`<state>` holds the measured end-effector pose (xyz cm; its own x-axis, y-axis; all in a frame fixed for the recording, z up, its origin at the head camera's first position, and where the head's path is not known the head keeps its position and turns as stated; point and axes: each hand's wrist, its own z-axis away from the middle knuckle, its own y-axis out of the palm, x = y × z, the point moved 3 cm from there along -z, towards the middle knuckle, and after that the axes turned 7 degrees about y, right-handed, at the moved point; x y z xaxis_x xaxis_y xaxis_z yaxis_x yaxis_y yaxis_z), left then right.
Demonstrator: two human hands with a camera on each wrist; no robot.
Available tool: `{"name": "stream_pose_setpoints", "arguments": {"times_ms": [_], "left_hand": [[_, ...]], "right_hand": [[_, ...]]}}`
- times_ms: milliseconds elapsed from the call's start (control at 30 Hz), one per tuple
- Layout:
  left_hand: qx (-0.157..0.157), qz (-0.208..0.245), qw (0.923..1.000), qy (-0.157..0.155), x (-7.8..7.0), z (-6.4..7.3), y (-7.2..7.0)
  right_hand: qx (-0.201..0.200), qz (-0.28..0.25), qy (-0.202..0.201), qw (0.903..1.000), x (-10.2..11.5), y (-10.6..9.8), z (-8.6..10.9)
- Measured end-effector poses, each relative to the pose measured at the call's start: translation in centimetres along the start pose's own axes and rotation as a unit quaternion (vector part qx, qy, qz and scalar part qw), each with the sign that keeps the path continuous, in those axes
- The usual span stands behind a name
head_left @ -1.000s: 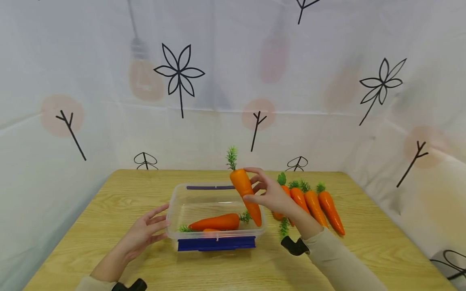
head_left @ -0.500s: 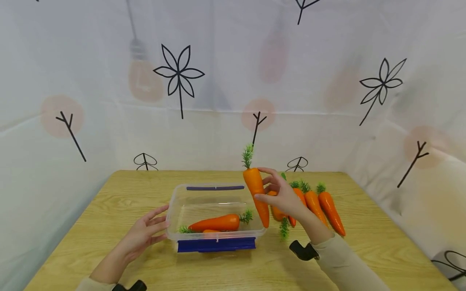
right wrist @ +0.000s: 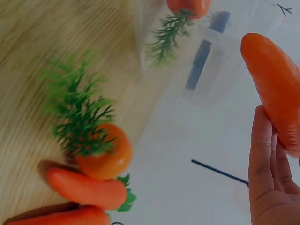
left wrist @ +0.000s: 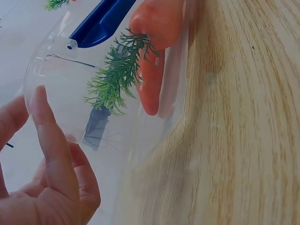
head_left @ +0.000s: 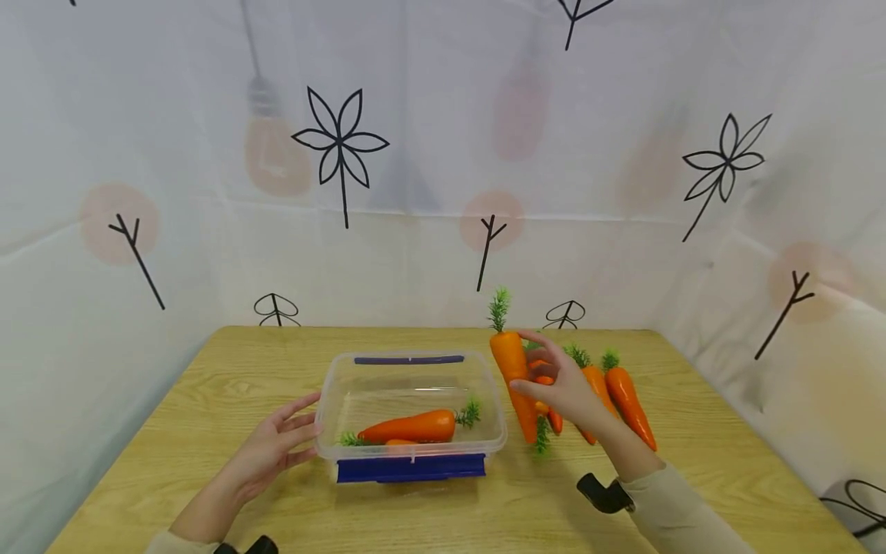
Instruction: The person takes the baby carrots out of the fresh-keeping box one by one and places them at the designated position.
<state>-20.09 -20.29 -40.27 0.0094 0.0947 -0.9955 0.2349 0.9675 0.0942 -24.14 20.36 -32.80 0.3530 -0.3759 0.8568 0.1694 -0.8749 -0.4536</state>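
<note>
My right hand (head_left: 564,388) pinches an orange carrot (head_left: 514,377) between thumb and fingers, its green top upward and its tip down. In the head view it is just past the right wall of a clear plastic box (head_left: 500,440) with blue latches. The right wrist view shows the held carrot (right wrist: 274,84) raised above the other carrots. My left hand (head_left: 273,446) rests its fairly straight fingers against the left side of the box. Inside the box lies a carrot (head_left: 415,425), with a second one (head_left: 401,442) mostly hidden behind the front rim.
Several carrots lie right of the box, partly behind my right hand; the outermost carrot (head_left: 631,406) lies farthest right. One carrot (right wrist: 105,152) points its green top the opposite way. A white patterned curtain (head_left: 415,254) stands behind the wooden table (head_left: 415,523).
My right hand has moved right with the carrot, from over the box's right part to beyond its right wall, and slightly lower. The left hand stays at the box.
</note>
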Motion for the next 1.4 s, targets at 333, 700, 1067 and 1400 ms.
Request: {"name": "stream_pose_setpoints", "arguments": {"times_ms": [333, 700, 1067, 1400], "left_hand": [[0.001, 0.004, 1.0000, 0.000, -0.2, -0.1, 0.1], [0.005, 0.010, 0.9999, 0.003, -0.3, 0.0, 0.2], [0.004, 0.016, 0.9999, -0.001, -0.6, 0.0, 0.1], [0.006, 0.015, 0.9999, -0.004, -0.4, -0.2, 0.1]], "right_hand": [[-0.023, 0.020, 0.046, 0.9985, -1.4, -2.1, 1.4], [-0.048, 0.052, 0.041, 0.9966, -3.8, -4.2, 2.5], [-0.079, 0.080, 0.070, 0.9912, -5.5, -7.0, 3.6], [-0.090, 0.113, 0.098, 0.9847, -6.8, -9.3, 4.7]]}}
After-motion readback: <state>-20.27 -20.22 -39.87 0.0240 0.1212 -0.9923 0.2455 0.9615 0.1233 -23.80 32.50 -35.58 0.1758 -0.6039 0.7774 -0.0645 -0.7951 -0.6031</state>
